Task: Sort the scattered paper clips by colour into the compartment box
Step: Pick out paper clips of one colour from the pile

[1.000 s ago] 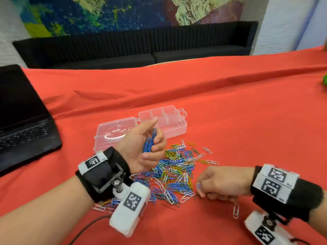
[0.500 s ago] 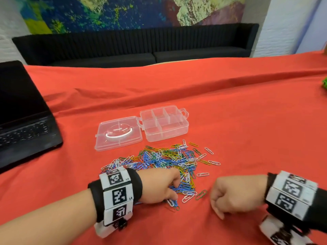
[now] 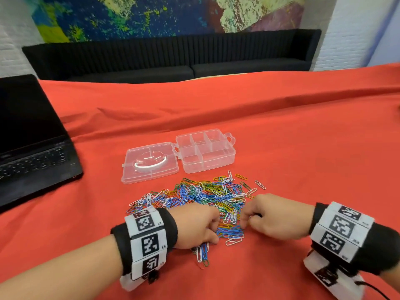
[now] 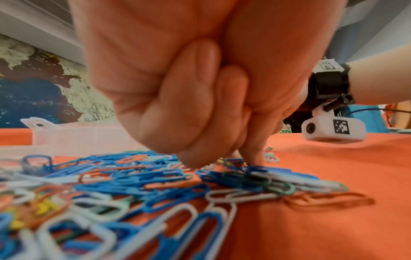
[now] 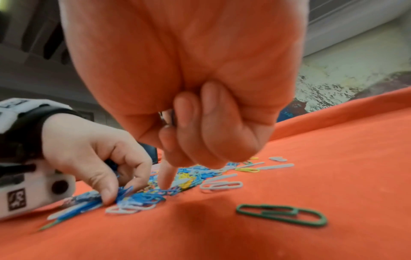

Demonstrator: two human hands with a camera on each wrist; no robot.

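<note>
A heap of mixed-colour paper clips (image 3: 205, 194) lies on the red cloth, just in front of the clear compartment box (image 3: 229, 158). The box's compartments look empty and its lid (image 3: 149, 164) is folded open to the left. My left hand (image 3: 213, 232) is down at the heap's near edge, where thumb and forefinger pinch blue paper clips (image 5: 126, 190); its other fingers (image 4: 189, 109) are curled into the palm. My right hand (image 3: 244, 221) is beside it with its fingers curled, and only its index fingertip (image 5: 165, 181) touches the blue clips.
An open black laptop (image 3: 32, 148) sits at the left of the table. A lone green clip (image 5: 282, 214) lies on the cloth under my right hand. A black sofa (image 3: 173, 57) stands beyond the table's far edge. Folds cross the red cloth (image 3: 303, 169) behind the box.
My left hand, raised with a bunch of blue clips a second ago, has come down to the heap's near edge. My right hand has moved left to meet it.
</note>
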